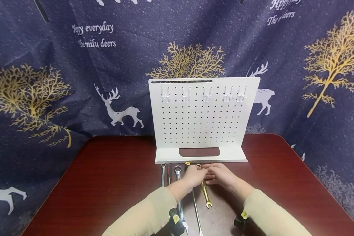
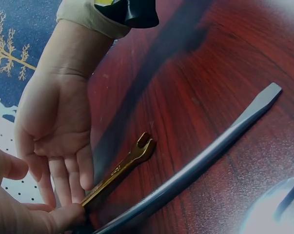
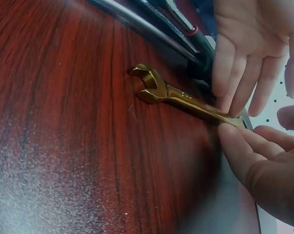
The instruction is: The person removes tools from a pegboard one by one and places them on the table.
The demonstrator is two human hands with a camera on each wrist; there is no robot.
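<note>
A gold combination wrench [image 1: 206, 195] lies on the table, its open-jaw end toward me and its ring end by the pegboard's base. My left hand [image 1: 193, 176] is at its left side near the ring end, fingers extended against the shank. From the opposite side, my right hand [image 1: 222, 177] touches the same part with its fingertips; the right wrist view shows those fingertips [image 3: 229, 134] along the gold edge. Both thumbs stand apart from the wrench. Left of it lies a long flat-blade screwdriver [image 1: 196, 209] with a black and yellow handle, partly covered by my left hand.
Further left lie a large chrome wrench [image 1: 178, 169], a red and black screwdriver [image 1: 169, 171] and a small chrome wrench [image 1: 163, 173]. A white pegboard [image 1: 200, 124] with several clear hooks [image 1: 207, 95] stands behind the tools. A patterned dark cloth [image 1: 129, 65] hangs behind the table [image 1: 106, 183].
</note>
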